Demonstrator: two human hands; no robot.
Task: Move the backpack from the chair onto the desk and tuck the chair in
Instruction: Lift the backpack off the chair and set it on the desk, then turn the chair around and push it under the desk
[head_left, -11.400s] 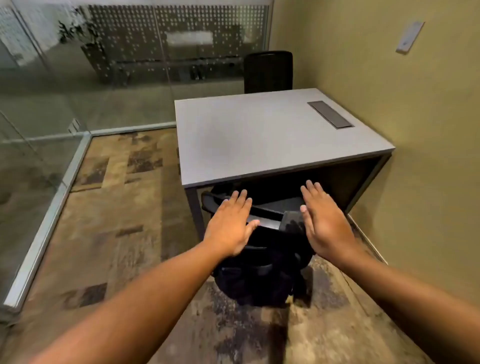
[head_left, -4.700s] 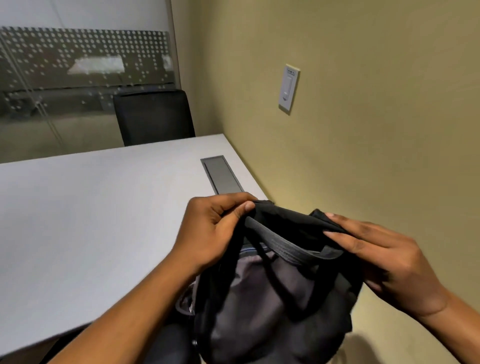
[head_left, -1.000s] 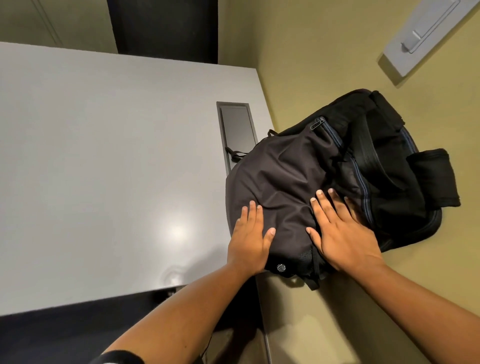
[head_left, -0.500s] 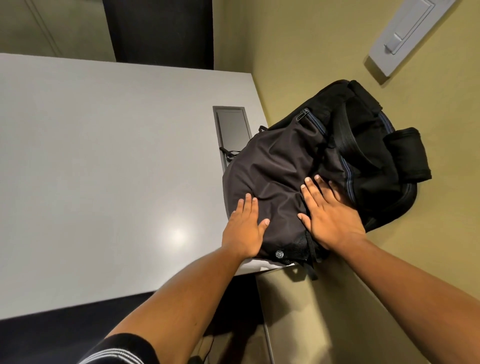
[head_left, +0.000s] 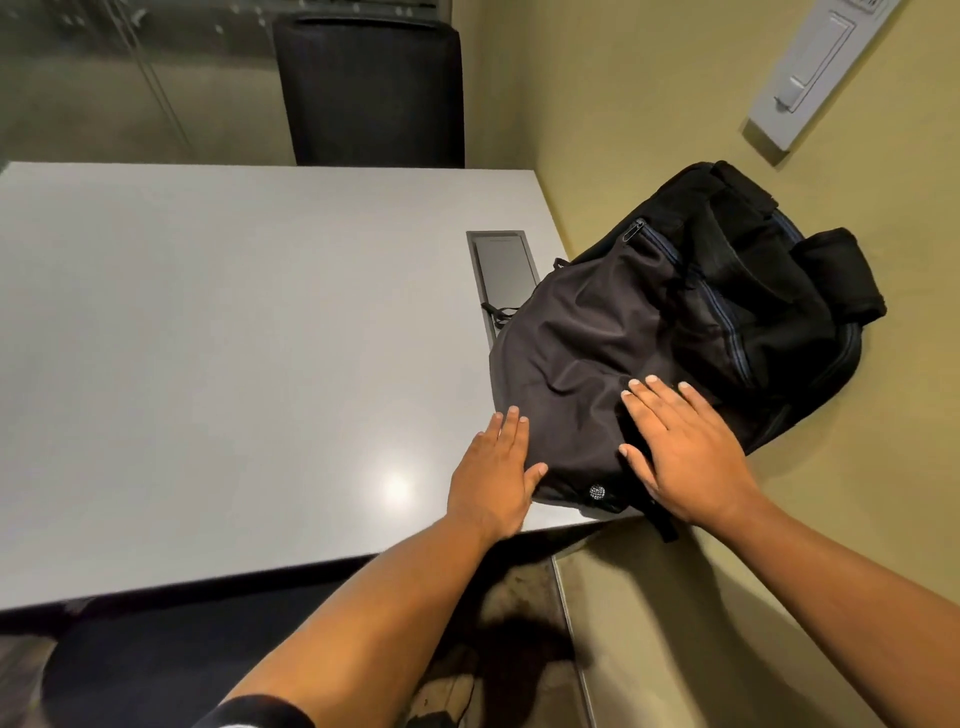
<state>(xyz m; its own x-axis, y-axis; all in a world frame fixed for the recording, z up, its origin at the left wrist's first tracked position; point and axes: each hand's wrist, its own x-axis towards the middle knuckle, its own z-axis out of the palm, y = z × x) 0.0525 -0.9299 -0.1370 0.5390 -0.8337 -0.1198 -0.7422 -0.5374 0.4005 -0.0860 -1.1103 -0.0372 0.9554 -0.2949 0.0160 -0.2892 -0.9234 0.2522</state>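
Both hands (head_left: 587, 462) lie flat on the backpack (head_left: 675, 332) atop the desk (head_left: 234, 338).

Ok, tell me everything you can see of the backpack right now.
The backpack is dark grey and black soft fabric with blue-edged zips, a side pocket and loose straps. It lies slumped on the desk at its right near corner, leaning on the yellow wall and covering part of the desk's cable hatch. The left hand and right hand rest flat on its near end, fingers spread.

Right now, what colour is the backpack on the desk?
The backpack is black to dark charcoal, with thin blue zip lines; the head view shows it best.
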